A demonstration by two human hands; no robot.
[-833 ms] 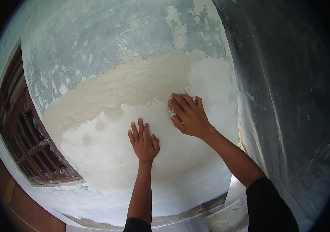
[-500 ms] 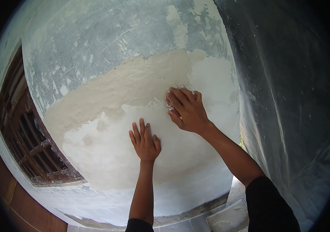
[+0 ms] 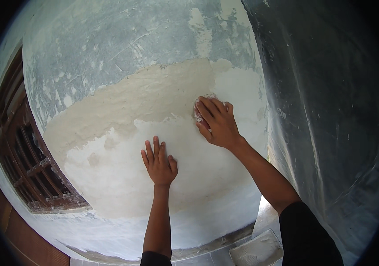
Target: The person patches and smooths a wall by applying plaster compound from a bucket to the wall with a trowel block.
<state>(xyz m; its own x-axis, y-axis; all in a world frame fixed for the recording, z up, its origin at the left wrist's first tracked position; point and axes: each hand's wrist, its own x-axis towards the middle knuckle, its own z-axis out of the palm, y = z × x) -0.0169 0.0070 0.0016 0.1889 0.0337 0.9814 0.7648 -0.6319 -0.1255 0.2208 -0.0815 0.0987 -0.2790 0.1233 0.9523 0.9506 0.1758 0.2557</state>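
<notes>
The plastered wall [image 3: 189,181] fills the middle of the view, with a rough beige band under blue-grey weathered paint and smoother white below. My left hand [image 3: 158,162] rests open against the white area, fingers spread. Up and to the right of it, my right hand [image 3: 218,122] grips a reddish pad [image 3: 202,114] smeared with white, held against the wall where beige meets white. The pad is mostly hidden under my fingers.
A brown wooden barred window [image 3: 35,170] is set in the wall at left, with brown surfaces beyond. A dark translucent plastic sheet [image 3: 327,102] hangs along the right. At the bottom right, a shallow container [image 3: 253,252] with pale paste lies on the tiled floor [image 3: 194,261].
My right hand has moved slightly upward along the wall with the pad. My left hand stays spread on the wall. The whole view has shifted slightly.
</notes>
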